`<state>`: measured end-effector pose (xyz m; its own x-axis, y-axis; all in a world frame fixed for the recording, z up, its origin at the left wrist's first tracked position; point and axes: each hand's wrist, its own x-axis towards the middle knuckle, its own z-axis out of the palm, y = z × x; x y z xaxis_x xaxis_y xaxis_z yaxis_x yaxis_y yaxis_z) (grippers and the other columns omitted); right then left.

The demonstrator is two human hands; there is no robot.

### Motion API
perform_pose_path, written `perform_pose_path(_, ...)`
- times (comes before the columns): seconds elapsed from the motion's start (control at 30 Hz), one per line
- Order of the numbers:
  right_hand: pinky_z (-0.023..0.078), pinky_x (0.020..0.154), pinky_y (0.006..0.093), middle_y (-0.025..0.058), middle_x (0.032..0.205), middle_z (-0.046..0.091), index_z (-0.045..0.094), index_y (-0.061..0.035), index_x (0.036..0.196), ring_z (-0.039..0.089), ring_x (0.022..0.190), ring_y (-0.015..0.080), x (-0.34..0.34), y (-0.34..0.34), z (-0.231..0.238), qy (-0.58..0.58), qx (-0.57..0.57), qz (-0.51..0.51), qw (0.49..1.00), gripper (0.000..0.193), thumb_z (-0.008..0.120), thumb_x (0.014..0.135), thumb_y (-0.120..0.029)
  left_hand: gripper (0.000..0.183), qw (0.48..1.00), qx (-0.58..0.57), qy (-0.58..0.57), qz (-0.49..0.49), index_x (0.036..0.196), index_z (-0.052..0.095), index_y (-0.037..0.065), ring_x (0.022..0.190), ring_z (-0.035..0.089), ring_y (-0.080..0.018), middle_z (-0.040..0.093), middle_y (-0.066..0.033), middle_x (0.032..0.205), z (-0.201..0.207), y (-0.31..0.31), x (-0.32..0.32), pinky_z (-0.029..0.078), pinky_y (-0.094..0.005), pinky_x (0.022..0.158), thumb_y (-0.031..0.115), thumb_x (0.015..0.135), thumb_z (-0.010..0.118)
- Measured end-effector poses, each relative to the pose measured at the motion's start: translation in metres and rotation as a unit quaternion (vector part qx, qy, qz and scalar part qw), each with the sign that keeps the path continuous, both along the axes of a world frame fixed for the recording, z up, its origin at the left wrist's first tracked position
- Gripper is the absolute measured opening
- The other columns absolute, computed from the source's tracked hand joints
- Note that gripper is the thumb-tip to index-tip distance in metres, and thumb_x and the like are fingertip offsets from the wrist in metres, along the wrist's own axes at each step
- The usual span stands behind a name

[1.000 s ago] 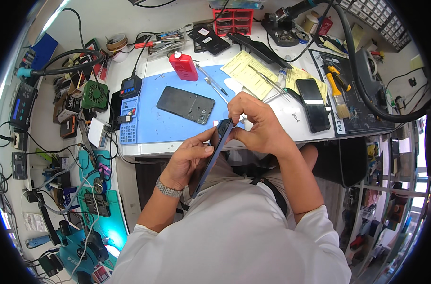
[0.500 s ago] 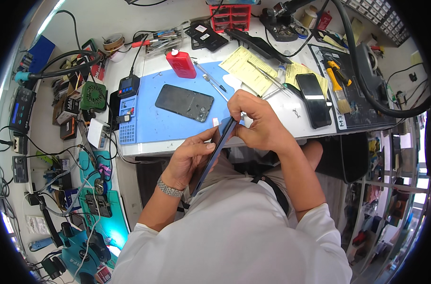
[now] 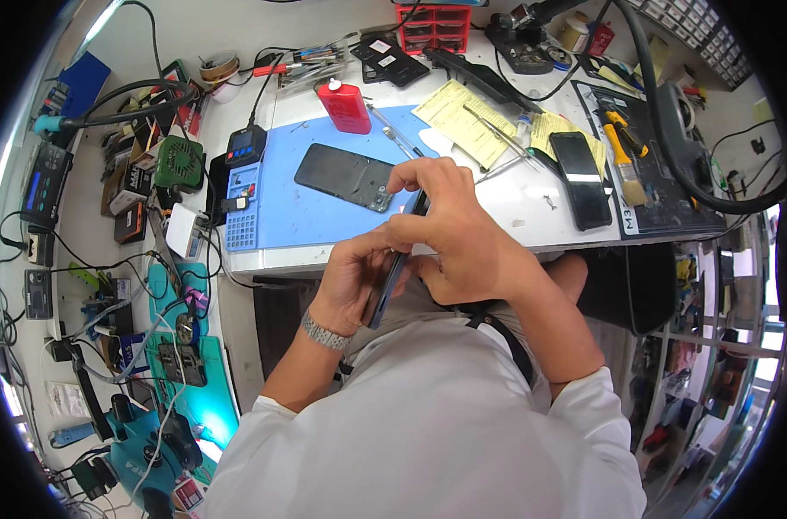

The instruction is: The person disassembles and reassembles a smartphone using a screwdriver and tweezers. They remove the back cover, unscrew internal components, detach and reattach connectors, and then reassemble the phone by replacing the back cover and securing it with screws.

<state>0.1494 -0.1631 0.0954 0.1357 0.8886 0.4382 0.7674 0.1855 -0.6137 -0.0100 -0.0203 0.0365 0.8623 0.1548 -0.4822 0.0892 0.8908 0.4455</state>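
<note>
Between my hands, in front of the bench edge, a dark blue smartphone [image 3: 381, 303] is tilted nearly edge-on. My left hand [image 3: 348, 281] is wrapped round its lower part, a metal-band watch on that wrist. My right hand [image 3: 463, 233] grips the upper part from the right, with its fingers curled over the top end and its thumb side near the left fingers. The phone's faces are mostly hidden by the fingers. Just beyond, a black phone [image 3: 343, 176] lies flat on the blue work mat [image 3: 281, 221].
A red bottle [image 3: 345, 108] and tweezers [image 3: 393, 130] lie beyond that phone. To the right are yellow paper slips [image 3: 463, 117], another black phone [image 3: 580, 182] and a yellow-handled brush [image 3: 617, 156]. A small black device [image 3: 246, 145] stands at the mat's left edge.
My right hand has moved down along the phone, closer to my left hand, and covers more of it. The phone stands slightly steeper. The view has shifted a little.
</note>
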Motion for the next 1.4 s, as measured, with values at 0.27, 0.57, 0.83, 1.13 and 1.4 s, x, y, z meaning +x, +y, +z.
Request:
perform_pose_path(0.27, 0.037, 0.107, 0.0528, 0.0096, 0.136, 0.056, 0.074, -0.0181, 0.096, 0.051, 0.129, 0.0358, -0.016, 0.004, 0.002, -0.058, 0.002, 0.032, 0.998, 0.037, 0.084, 0.068, 0.004, 0.034, 0.999, -0.008, -0.051, -0.011, 0.134, 0.067, 0.002, 0.078, 0.071, -0.0147, 0.073, -0.004, 0.102, -0.004, 0.004, -0.005, 0.059, -0.0306, 0.063, 0.02, 0.105, 0.069)
perform_pose_path(0.57, 0.053, 0.086, 0.038, 0.0064, 0.097, 0.064, 0.062, -0.0077, 0.096, 0.066, 0.094, 0.0265, 0.011, 0.017, -0.002, 0.155, 0.024, 0.066, 0.985, 0.036, 0.082, 0.073, 0.012, 0.058, 0.987, -0.053, -0.128, -0.08, 0.134, 0.069, -0.003, 0.071, 0.07, -0.0216, 0.072, -0.0139, 0.106, -0.008, 0.021, -0.001, 0.059, -0.0368, 0.058, 0.049, 0.113, 0.054)
perform_pose_path(0.83, 0.052, 0.075, 0.0221, -0.0013, 0.093, 0.068, 0.061, -0.0071, 0.101, 0.061, 0.085, 0.0031, 0.019, 0.043, -0.017, 0.629, 0.001, -0.087, 0.772, 0.022, 0.082, 0.1, -0.002, 0.051, 0.856, 0.486, -0.081, 0.159, 0.143, 0.066, 0.0, 0.099, 0.075, -0.0184, 0.076, -0.0108, 0.13, 0.006, -0.012, 0.026, 0.06, -0.0354, 0.091, 0.042, 0.116, 0.057)
perform_pose_path(1.13, 0.055, 0.082, 0.0247, 0.0068, 0.111, 0.068, 0.067, 0.0015, 0.125, 0.062, 0.092, 0.0091, 0.021, 0.024, -0.039, 0.488, -0.052, -0.12, 0.863, 0.034, 0.085, 0.098, -0.009, 0.034, 0.906, 0.351, -0.092, 0.217, 0.138, 0.066, -0.001, 0.106, 0.077, -0.0156, 0.078, -0.0106, 0.126, 0.013, 0.006, 0.03, 0.062, -0.0331, 0.093, 0.006, 0.107, 0.075)
perform_pose_path(1.4, 0.053, 0.083, 0.0256, 0.0015, 0.098, 0.069, 0.067, -0.0005, 0.114, 0.061, 0.088, 0.0081, 0.016, 0.032, -0.045, 0.508, 0.026, -0.109, 0.854, 0.027, 0.086, 0.1, -0.012, 0.033, 0.872, 0.46, -0.09, 0.142, 0.137, 0.068, 0.0, 0.105, 0.069, -0.0075, 0.078, -0.0048, 0.121, -0.006, -0.008, 0.023, 0.058, -0.0285, 0.091, 0.015, 0.109, 0.077)
